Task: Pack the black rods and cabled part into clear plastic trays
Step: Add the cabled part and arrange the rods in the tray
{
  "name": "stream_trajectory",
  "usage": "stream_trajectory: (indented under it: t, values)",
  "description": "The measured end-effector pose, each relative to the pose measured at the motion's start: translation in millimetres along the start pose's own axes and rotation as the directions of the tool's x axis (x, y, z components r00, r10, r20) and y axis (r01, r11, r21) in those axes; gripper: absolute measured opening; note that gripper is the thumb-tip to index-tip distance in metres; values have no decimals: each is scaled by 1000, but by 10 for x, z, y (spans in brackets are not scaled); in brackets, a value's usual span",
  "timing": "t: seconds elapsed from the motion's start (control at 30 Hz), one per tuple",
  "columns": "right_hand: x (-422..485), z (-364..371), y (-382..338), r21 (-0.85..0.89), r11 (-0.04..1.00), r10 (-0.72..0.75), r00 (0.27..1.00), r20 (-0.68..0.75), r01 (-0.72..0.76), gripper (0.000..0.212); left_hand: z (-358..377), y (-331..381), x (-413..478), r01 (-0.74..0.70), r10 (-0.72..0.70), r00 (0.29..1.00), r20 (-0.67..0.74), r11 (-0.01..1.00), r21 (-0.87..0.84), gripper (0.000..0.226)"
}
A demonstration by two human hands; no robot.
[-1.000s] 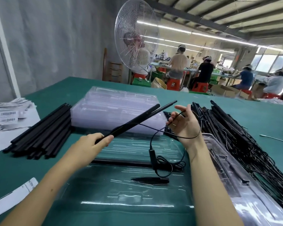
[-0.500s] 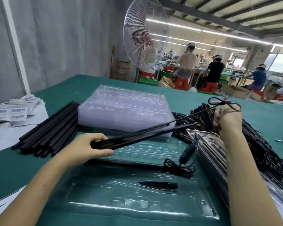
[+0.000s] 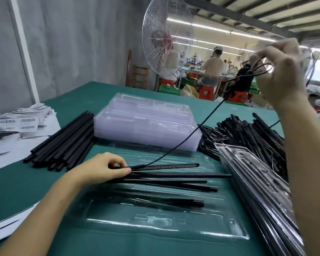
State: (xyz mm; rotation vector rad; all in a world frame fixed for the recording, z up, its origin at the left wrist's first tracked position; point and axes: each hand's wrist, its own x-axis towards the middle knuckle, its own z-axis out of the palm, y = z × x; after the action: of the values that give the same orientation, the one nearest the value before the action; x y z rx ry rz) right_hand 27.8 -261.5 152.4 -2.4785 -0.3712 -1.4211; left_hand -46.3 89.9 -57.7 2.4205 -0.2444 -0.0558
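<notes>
- While the left hand point(image 3: 103, 169) pinches one end of the cabled part point(image 3: 164, 166) between thumb and curled fingers, that flat black bar lies low over the far half of the clear tray point(image 3: 174, 232), with its free end pointing to the right.
- The right hand point(image 3: 283, 74) is raised high at the upper right, its fingers closed round several loops of the thin black cable point(image 3: 207, 118).
- From those loops the cable runs down and to the left in a nearly straight line, passes in front of the stack of empty trays point(image 3: 146, 122), and joins the bar just beside the left thumb.
- The clear tray sits on the green worktop point(image 3: 26, 182) directly in front of the person, long side across the view.
- Several black rods point(image 3: 183, 175) lie lengthwise in the tray below the bar, roughly parallel to each other.
- One more dark piece point(image 3: 174, 202) lies in a channel nearer the person; glare blurs its shape.
- A loose pile of rods point(image 3: 63, 143) lies on the worktop to the left of the tray stack, angled away from the person.
- A heap of cabled bars point(image 3: 248, 133) lies to the right of the stack.
- A filled tray point(image 3: 257, 182) leans against that heap, just beside the right edge of the tray being packed.
- Barcode labels point(image 3: 17, 121) are piled at the far left on white sheets.
- A large fan point(image 3: 166, 36) stands beyond the worktop, and people sit at benches farther back.
</notes>
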Motion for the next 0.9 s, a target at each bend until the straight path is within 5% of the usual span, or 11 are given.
stream_trajectory:
  t: [0.1, 0.17, 0.3, 0.43, 0.47, 0.53, 0.6, 0.63, 0.8, 0.9]
  values:
    - [-9, -6, -78, 13, 998, -70, 987, 147, 68, 24, -5, -27, -15, 47, -51, 993, 110, 998, 40, 22]
    - [-115, 13, -96, 58, 998, 10, 946, 323, -31, 22, 7, -32, -14, 59, -69, 986, 153, 996, 70, 25]
    - [-417, 173, -69, -88, 987, 157, 757, 634, -131, 22, 36, -52, -13, 50, -76, 982, 172, 988, 149, 32]
    - [-757, 345, -65, -232, 957, 291, 547, 785, -175, 51, 62, -41, -15, 54, -89, 983, 159, 975, 215, 37]
    - [-835, 378, -66, -266, 947, 321, 527, 787, -179, 53, 72, -33, -14, 51, -86, 985, 152, 975, 218, 38]
    - [-964, 405, -124, -303, 938, 342, 600, 724, -168, 44, 94, -24, -10, 47, -80, 986, 144, 975, 218, 37]
    - [-1094, 373, -262, -225, 964, 263, 674, 690, -145, 23, 109, -26, -9, 43, -75, 988, 135, 973, 225, 33]
    - [-1163, 338, -365, -131, 981, 194, 657, 729, -144, 15, 113, -36, -9, 40, -69, 990, 124, 975, 219, 32]
    - [-1638, 204, -860, 189, 976, -158, 243, 957, -111, 7, 159, -81, -7, -2, 2, 1000, 4, 994, 110, 32]
    - [-1914, 297, -887, 187, 981, -170, 226, 959, -55, 13, 190, -56, -5, -54, 60, 997, -39, 989, 139, 33]
